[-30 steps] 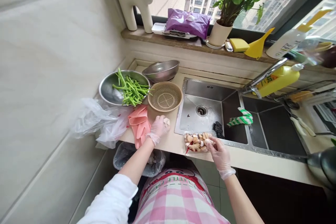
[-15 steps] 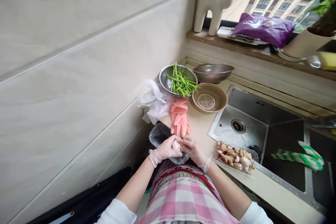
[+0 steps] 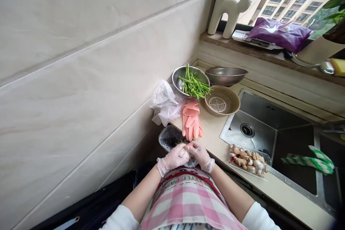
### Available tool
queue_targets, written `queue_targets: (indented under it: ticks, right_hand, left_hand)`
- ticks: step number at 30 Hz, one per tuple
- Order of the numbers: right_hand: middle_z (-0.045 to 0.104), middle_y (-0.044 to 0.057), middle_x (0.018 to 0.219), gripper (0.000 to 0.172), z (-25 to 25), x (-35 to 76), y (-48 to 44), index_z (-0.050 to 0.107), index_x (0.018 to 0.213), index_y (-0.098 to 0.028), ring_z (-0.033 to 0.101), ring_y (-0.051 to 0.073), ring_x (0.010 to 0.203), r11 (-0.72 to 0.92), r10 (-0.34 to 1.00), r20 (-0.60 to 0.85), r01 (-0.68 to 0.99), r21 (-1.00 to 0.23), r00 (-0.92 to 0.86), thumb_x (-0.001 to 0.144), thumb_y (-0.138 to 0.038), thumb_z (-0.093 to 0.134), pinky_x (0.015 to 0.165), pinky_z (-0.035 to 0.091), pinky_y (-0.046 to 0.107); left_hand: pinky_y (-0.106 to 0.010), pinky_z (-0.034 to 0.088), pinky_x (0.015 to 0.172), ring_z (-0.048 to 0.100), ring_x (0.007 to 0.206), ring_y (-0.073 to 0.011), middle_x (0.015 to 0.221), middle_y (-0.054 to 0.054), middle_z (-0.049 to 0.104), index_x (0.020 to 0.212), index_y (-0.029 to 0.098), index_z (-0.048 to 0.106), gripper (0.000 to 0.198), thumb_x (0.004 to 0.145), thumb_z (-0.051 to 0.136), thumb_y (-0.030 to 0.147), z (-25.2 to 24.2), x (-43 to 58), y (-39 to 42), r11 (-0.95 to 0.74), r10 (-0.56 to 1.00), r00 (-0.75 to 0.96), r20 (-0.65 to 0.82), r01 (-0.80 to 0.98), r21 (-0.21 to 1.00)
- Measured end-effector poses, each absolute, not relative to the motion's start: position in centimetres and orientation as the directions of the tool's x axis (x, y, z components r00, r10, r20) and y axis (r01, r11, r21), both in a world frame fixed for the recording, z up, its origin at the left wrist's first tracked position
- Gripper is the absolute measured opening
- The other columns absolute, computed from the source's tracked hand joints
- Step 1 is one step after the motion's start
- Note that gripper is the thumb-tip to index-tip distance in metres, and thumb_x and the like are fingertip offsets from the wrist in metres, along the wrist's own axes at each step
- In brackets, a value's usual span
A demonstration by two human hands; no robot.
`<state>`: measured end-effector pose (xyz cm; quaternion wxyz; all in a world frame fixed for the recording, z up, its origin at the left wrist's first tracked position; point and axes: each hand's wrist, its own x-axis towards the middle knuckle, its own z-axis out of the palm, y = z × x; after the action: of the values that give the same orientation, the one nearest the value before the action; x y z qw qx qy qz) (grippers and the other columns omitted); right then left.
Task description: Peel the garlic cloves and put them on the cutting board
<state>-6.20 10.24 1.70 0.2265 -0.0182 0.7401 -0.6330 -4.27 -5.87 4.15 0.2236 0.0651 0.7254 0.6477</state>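
A whitish garlic bulb [image 3: 184,153] rests in the curled fingers of my left hand [image 3: 174,158], which wears a thin clear glove. My right hand [image 3: 199,153], gloved the same way, pinches at the bulb's upper right side. Both hands are close together in front of my apron, above a dark bin [image 3: 168,138] lined with a clear bag that has scraps inside. Just beyond my fingers, folded pink rubber gloves [image 3: 192,122] lie on the counter edge. To the right, a clear tray [image 3: 249,161] holds garlic, ginger and mushroom-like pieces.
A steel bowl [image 3: 176,79] of green stalks [image 3: 194,84], a tan colander [image 3: 222,100] and another steel bowl [image 3: 226,75] stand at the back. White plastic bags [image 3: 165,102] lie by the wall. The sink [image 3: 258,115] is at right, with a green-white cloth [image 3: 309,161] over it.
The camera view has shifted, so the counter things appear farther right. Both hands stay at the garlic bulb, with my right fingers now bent closer over it.
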Motion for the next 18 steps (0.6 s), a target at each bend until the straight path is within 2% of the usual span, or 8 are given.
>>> queue_targets:
  ticks: [3, 5, 8, 11, 15, 18]
  right_hand:
    - [0.064, 0.003, 0.07, 0.044, 1.8, -6.0, 10.5, 0.064, 0.082, -0.015, 0.057, 0.015, 0.064, 0.104, -0.259, -0.296, 0.278, -0.955, -0.919, 0.077, -0.058, 0.059, 0.059, 0.048, 0.027]
    - [0.068, 0.006, 0.082, 0.041, 2.1, -5.6, 10.8, 0.067, 0.089, -0.016, 0.061, 0.017, 0.074, 0.121, -0.262, -0.258, 0.234, -0.965, -0.93, 0.077, -0.054, 0.062, 0.067, 0.051, 0.029]
    - [0.068, 0.007, 0.091, 0.031, 2.4, -4.9, 11.1, 0.071, 0.092, -0.018, 0.062, 0.019, 0.083, 0.201, -0.242, -0.203, 0.155, -0.967, -0.949, 0.079, -0.045, 0.061, 0.076, 0.051, 0.033]
    - [0.067, 0.006, 0.088, 0.025, 2.6, -4.5, 11.2, 0.073, 0.09, -0.017, 0.062, 0.018, 0.079, 0.284, -0.235, -0.19, 0.119, -0.951, -0.953, 0.079, -0.035, 0.06, 0.074, 0.05, 0.032]
    - [0.069, 0.004, 0.083, 0.02, 2.6, -4.6, 11.6, 0.072, 0.088, -0.015, 0.061, 0.015, 0.072, 0.385, -0.308, -0.271, 0.141, -0.912, -0.912, 0.073, -0.024, 0.061, 0.067, 0.048, 0.026]
    - [0.068, 0.002, 0.076, 0.019, 2.9, -4.7, 11.8, 0.072, 0.083, -0.015, 0.058, 0.013, 0.066, 0.474, -0.357, -0.265, 0.071, -0.878, -0.896, 0.07, -0.017, 0.059, 0.061, 0.045, 0.022]
  left_hand:
    - [-0.025, 0.042, 0.065, 0.052, 0.073, -0.0137, 0.089, -0.001, 0.056, 0.103, 0.019, 0.052, 0.039, 0.07, 0.072, 0.028, 3.4, -4.5, -6.4, 0.071, 0.294, -0.916, -0.275, -0.266, 0.961]
    - [-0.024, 0.042, 0.065, 0.051, 0.073, -0.0131, 0.088, 0.0, 0.055, 0.101, 0.019, 0.051, 0.04, 0.07, 0.073, 0.031, 2.8, -4.5, -6.5, 0.076, 0.255, -0.922, -0.292, -0.282, 0.956]
    - [-0.025, 0.043, 0.068, 0.052, 0.076, -0.0139, 0.09, -0.001, 0.056, 0.102, 0.019, 0.052, 0.041, 0.07, 0.074, 0.03, 2.0, -4.2, -6.4, 0.097, 0.285, -0.914, -0.288, -0.271, 0.958]
    - [-0.026, 0.043, 0.068, 0.053, 0.077, -0.0143, 0.092, -0.002, 0.056, 0.105, 0.018, 0.05, 0.044, 0.07, 0.074, 0.029, 1.7, -3.8, -6.2, 0.106, 0.336, -0.896, -0.291, -0.271, 0.957]
    - [-0.024, 0.041, 0.066, 0.05, 0.073, -0.0124, 0.088, -0.001, 0.054, 0.106, 0.017, 0.05, 0.039, 0.077, 0.068, 0.035, 2.7, -3.5, -6.3, 0.133, 0.416, -0.85, -0.324, -0.295, 0.946]
    - [-0.024, 0.04, 0.064, 0.049, 0.071, -0.012, 0.086, 0.0, 0.053, 0.106, 0.016, 0.049, 0.04, 0.077, 0.067, 0.037, 3.9, -3.5, -6.4, 0.155, 0.466, -0.814, -0.346, -0.31, 0.938]
